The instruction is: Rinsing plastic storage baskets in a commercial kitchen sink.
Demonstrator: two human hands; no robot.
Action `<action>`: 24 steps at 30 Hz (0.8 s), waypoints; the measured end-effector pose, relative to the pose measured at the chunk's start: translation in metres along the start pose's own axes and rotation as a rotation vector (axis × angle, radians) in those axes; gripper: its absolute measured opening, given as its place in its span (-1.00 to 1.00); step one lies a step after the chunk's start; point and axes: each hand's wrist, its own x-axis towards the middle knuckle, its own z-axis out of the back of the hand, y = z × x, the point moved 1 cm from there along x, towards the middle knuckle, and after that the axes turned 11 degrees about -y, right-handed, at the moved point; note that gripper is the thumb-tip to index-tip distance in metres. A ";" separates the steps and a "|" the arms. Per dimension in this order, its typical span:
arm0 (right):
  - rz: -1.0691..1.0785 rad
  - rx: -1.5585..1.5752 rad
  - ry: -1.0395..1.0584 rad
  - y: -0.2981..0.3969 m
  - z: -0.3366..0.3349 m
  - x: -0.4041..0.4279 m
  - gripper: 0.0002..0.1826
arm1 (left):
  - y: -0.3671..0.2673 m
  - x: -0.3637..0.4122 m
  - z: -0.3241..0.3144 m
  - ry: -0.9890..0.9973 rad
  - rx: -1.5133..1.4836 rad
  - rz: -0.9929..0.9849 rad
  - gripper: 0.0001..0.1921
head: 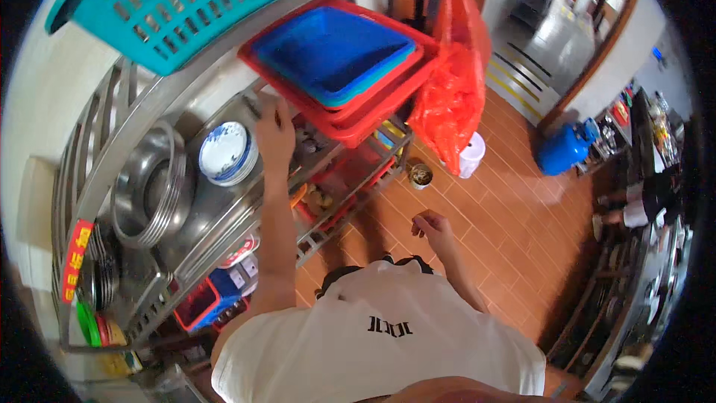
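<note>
My left hand [275, 130] reaches onto the stainless-steel shelf [215, 210], between a stack of bowls and the stacked trays. Its fingertips are blurred, and I cannot tell whether they grip the dark item [251, 105] beside them. Just left of the hand, the white bowls with blue patterns [225, 151] are nested together. A blue tray [330, 47] tops several nested trays, with red ones [349, 133] below, beyond my hand. Over the tiled floor hangs my right hand [434, 228], fingers loosely curled, with nothing visible in it.
Steel basins [176, 190] stand left on the shelf. A teal basket [184, 11] sits above. A red plastic bag [453, 89] hangs beside the trays, near a white stool [473, 154] and a small container [420, 176]. A blue gas cylinder [562, 151] stands right.
</note>
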 end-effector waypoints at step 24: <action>0.330 -0.352 1.381 -0.032 -0.397 -0.148 -0.79 | 0.194 -0.803 0.417 0.745 0.846 0.983 -0.73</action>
